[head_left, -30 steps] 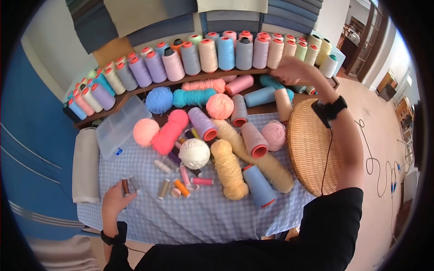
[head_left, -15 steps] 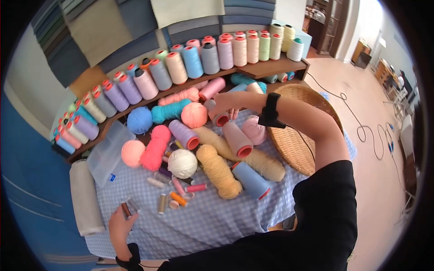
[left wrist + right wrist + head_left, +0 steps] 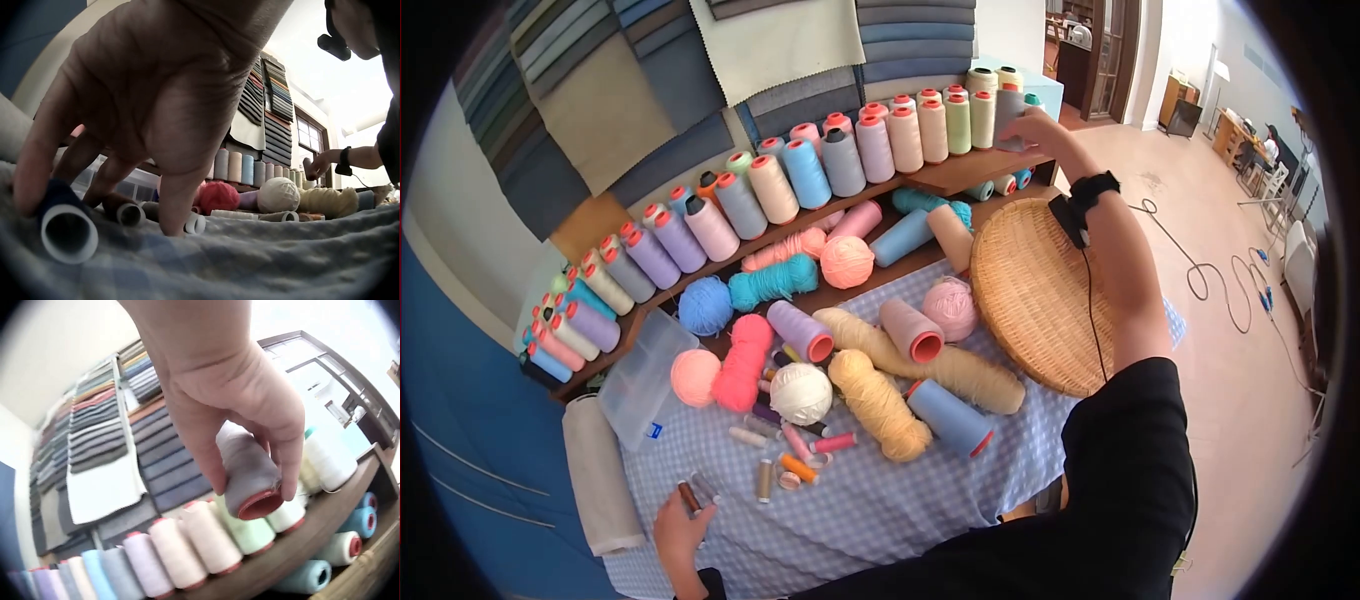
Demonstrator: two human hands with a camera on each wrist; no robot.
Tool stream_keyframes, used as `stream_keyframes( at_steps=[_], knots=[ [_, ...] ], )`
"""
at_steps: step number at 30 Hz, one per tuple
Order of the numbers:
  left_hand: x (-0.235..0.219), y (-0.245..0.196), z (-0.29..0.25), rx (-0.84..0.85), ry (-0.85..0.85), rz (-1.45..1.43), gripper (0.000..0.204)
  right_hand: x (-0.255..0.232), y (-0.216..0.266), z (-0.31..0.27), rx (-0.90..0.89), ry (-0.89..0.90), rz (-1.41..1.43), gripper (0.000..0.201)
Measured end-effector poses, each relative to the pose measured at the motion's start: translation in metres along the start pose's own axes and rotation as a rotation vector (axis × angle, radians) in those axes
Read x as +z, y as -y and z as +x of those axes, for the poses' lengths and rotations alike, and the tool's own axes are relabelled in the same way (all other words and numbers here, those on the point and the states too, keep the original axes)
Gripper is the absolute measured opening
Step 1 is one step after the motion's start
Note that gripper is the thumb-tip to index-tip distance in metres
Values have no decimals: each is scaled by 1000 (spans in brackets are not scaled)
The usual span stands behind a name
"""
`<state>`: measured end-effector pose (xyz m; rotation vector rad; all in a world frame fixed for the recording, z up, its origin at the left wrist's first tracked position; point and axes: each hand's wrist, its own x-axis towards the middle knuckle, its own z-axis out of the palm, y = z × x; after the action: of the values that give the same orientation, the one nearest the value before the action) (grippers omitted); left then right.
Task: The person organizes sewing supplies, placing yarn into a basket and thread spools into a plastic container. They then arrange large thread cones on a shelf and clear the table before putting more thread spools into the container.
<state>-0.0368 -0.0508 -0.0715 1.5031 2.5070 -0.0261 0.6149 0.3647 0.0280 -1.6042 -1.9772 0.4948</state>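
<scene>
My right hand (image 3: 1045, 138) grips a grey thread cone (image 3: 1008, 118) at the right end of the shelf row. In the right wrist view the cone (image 3: 250, 472) hangs tilted between thumb and fingers, its red base facing the camera, in front of a pale green cone (image 3: 250, 531). At the table's front left, my left hand (image 3: 675, 532) rests with fingers spread over small spools. A brown spool (image 3: 689, 497) and a grey spool (image 3: 705, 487) lie by its fingertips. The left wrist view shows a navy spool (image 3: 65, 225) against one finger.
Thread cones line the curved wooden shelf (image 3: 820, 215). Yarn balls and skeins (image 3: 880, 405), loose cones (image 3: 950, 417) and small spools cover the checked cloth. A wicker basket (image 3: 1040, 300) stands at right, a clear plastic box (image 3: 635, 390) and a fabric roll (image 3: 602, 480) at left.
My right hand went from the shelf down to the pile, took hold of the grey cone and brought it up to the shelf's right end. The left hand stays by the small spools.
</scene>
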Motion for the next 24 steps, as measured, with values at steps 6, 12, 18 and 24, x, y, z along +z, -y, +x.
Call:
stream_keyframes(
  at_steps=[6, 12, 18, 24],
  knots=[
    [-1, 1, 1, -59, 38, -29, 68, 31, -11, 24, 486, -604, -17, 73],
    [4, 5, 6, -98, 72, -80, 68, 42, -3, 32, 594, -539, -97, 79],
    [6, 6, 3, 4, 8, -35, 68, 55, -25, 51, 568, -571, -164, 50],
    [6, 8, 4, -19, 34, -157, 64, 41, -29, 43, 545, -447, 10, 25]
  ],
)
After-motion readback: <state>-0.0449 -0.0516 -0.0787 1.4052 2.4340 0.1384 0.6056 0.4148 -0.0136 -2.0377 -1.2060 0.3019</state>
